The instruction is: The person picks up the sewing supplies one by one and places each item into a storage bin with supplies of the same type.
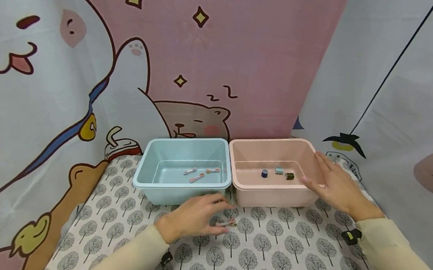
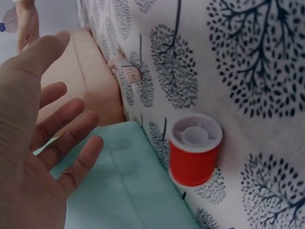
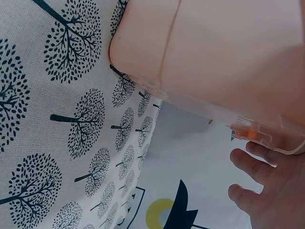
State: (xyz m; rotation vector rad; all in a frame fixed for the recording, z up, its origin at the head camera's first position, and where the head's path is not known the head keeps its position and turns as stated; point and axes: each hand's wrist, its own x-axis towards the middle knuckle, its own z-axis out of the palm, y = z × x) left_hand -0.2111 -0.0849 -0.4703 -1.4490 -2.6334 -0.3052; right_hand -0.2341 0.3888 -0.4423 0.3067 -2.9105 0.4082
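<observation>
My left hand (image 1: 201,214) hovers over the cloth before the blue bin (image 1: 184,189), fingers spread and loosely bent, holding nothing. Just by its fingertips lies a small pale pink elongated item (image 1: 227,223), its kind unclear. A red thread spool (image 2: 195,157) stands on the cloth beside the blue bin in the left wrist view; in the head view it is hidden. My right hand (image 1: 336,185) rests at the right rim of the pink bin (image 1: 274,194), fingers mostly straight along the outside, thumb near the front corner. Inside that bin lie a blue spool (image 1: 264,173), a light teal spool (image 1: 278,170) and a dark green spool (image 1: 289,176).
Both bins stand side by side at the back of a table covered with tree-print cloth (image 1: 249,257). Inside the blue bin lie three small pale pink items (image 1: 197,178). A printed curtain (image 1: 263,55) hangs close behind and at the sides.
</observation>
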